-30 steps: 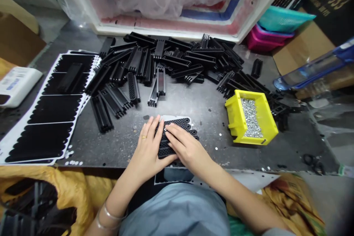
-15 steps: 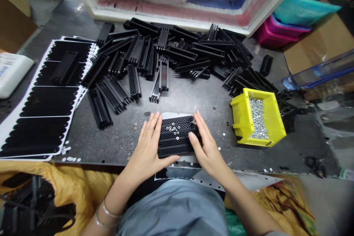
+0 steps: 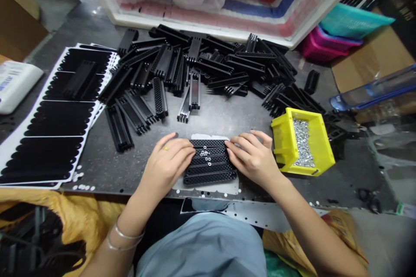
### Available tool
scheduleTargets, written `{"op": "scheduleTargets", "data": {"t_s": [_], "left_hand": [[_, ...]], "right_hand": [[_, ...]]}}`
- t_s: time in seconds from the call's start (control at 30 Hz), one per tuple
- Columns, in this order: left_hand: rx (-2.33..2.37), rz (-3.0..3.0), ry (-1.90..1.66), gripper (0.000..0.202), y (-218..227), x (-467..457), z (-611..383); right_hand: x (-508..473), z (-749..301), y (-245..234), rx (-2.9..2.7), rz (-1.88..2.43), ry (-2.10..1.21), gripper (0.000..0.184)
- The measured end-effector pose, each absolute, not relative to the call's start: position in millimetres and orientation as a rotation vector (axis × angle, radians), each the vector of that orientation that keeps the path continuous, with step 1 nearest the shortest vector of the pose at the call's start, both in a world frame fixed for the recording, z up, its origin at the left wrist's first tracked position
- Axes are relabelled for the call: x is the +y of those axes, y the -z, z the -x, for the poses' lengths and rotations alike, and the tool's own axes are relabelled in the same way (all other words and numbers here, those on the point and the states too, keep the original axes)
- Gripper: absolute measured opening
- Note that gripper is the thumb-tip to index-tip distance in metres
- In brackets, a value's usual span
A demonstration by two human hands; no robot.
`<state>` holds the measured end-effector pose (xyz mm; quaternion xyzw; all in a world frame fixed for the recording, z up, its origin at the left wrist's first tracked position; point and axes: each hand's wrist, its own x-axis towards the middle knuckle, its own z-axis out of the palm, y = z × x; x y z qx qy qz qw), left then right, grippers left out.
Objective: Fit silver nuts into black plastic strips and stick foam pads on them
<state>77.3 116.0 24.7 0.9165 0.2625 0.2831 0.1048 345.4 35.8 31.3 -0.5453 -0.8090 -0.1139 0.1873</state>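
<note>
A row of black lattice-faced plastic strips (image 3: pixel 210 176) lies side by side in front of me on a pale sheet (image 3: pixel 232 188). Several small silvery washers (image 3: pixel 209 164) are scattered over the strips' upper middle. My left hand (image 3: pixel 169 158) grips the strips' left ends, its fingers bent and held together. At the right ends, my right hand (image 3: pixel 251 156) has its fingertips closed against the strips near the upper corner. The parts of the strips under the fingertips are hidden.
A yellow bin (image 3: pixel 286 138) of small silvery pieces stands to the right. Black plastic parts (image 3: pixel 159 95) are heaped across the back. Sheets of black stickers (image 3: pixel 58 119) lie at left, a white-framed tray (image 3: pixel 201 24) behind. Scissors (image 3: pixel 373 201) rest near the right front edge.
Both hands have gone from flat, stretched fingers to bent fingers at the strip ends. My right hand has shifted outward, uncovering more of the strips. The washers have moved slightly.
</note>
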Motion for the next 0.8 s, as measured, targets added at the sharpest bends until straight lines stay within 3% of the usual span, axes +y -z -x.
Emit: {"op": "scheduleTargets", "data": {"t_s": [0.17, 0.37, 0.8], "left_hand": [[0.941, -2.732, -0.912, 0.016, -15, 116, -65], [1.061, -2.699, -0.934, 0.018, -7, 113, -71], [0.834, -2.778, -0.75, 0.036, -11, 115, -57]], "right_hand": [[28, -342, -32, -2.349, 1.512, 0.33, 0.021], [36, -345, -34, -2.302, 1.479, 0.191, 0.014], [41, -335, -37, -2.221, 1.521, 0.221, 0.012]]}}
